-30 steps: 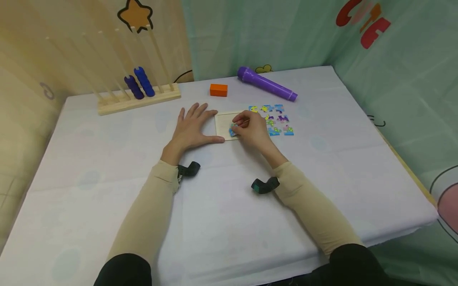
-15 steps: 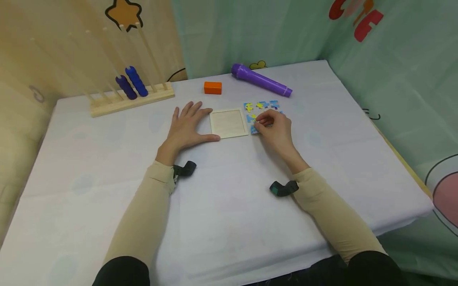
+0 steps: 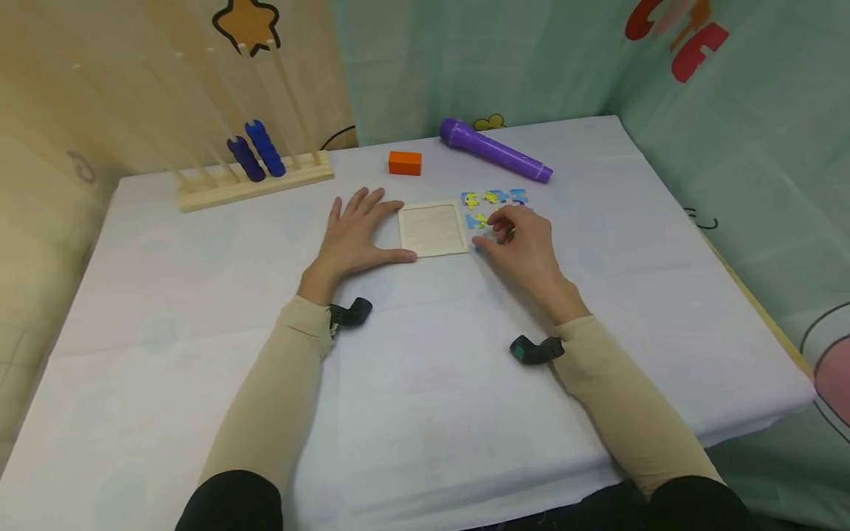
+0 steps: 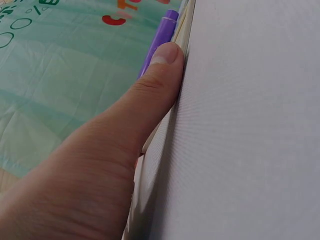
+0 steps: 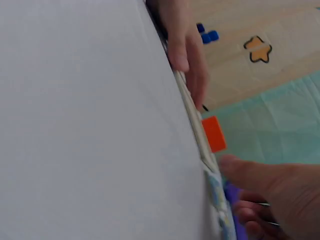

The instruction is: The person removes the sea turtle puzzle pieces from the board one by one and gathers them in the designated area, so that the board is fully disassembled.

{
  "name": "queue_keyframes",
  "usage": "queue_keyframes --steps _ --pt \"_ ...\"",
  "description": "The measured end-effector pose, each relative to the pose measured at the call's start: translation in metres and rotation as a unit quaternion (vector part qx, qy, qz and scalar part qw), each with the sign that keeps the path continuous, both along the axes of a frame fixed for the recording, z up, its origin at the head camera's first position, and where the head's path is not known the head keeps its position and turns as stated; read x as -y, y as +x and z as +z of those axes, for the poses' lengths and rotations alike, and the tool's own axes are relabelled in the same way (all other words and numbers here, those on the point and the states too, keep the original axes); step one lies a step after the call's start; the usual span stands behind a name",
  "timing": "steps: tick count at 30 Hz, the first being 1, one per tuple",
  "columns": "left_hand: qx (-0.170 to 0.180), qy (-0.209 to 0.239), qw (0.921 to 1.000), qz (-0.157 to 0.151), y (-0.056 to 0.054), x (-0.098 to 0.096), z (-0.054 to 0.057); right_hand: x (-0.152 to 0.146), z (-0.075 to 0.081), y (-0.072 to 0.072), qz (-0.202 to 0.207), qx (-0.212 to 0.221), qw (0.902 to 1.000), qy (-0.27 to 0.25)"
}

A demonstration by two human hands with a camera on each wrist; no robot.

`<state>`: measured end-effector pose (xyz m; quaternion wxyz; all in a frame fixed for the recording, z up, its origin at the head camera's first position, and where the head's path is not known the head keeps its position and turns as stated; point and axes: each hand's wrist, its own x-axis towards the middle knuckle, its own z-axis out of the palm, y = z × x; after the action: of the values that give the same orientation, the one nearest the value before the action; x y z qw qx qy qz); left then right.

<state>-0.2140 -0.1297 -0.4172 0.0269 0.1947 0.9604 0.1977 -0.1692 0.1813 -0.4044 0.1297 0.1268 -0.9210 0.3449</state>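
My left hand (image 3: 355,240) lies spread beside a small pale wooden puzzle frame (image 3: 434,230). Its thumb and index finger touch the frame's left edge, and the thumb (image 4: 155,75) shows along it in the left wrist view. To the frame's right are several colourful jigsaw pieces (image 3: 471,200). Over the nearer pieces hovers my right hand (image 3: 527,254), its thumb and index finger parted around a gap. The right wrist view shows the right thumb (image 5: 240,167) apart from the other fingers, with pieces (image 5: 216,192) flat below. The right hand hides some pieces.
Behind the frame stands an orange block (image 3: 405,163). A purple toy microphone (image 3: 494,151) lies at the back. A wooden peg rack (image 3: 255,184) with dark blue beads stands at the back left. White cloth (image 3: 412,413) covers the table.
My right hand has moved from over the frame to the right, carrying a jigsaw piece. It has set the piece down beside the others and parted its fingers. The left hand keeps its place.
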Motion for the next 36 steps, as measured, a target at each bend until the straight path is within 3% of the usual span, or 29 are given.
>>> queue_keyframes --steps 4,8,14,22,27,30,36 --pt "0.002 -0.003 1.0000 -0.002 0.001 -0.001 0.000 -0.009 0.005 0.001 0.039 0.049 0.9977 0.025" --pt "-0.001 -0.005 1.0000 0.002 0.001 0.000 0.000 -0.011 0.005 -0.002 0.077 0.064 0.9949 0.015" --pt "0.002 -0.006 1.0000 0.001 0.001 0.000 0.000 -0.014 -0.001 -0.005 0.094 0.049 0.9944 0.010" --pt "-0.003 -0.006 1.0000 0.001 -0.001 0.002 0.000 -0.013 -0.002 -0.007 0.130 0.017 0.9905 0.043" --pt "-0.004 -0.003 1.0000 -0.001 -0.001 0.002 -0.001 -0.014 -0.002 -0.007 0.120 0.019 0.9915 0.048" --pt "-0.004 0.000 1.0000 -0.004 -0.001 0.001 -0.002 -0.016 -0.003 -0.006 0.113 -0.003 0.9931 0.033" --pt "-0.001 -0.005 1.0000 -0.003 -0.001 0.000 -0.002 -0.017 -0.006 -0.008 0.105 -0.110 0.9881 -0.025"
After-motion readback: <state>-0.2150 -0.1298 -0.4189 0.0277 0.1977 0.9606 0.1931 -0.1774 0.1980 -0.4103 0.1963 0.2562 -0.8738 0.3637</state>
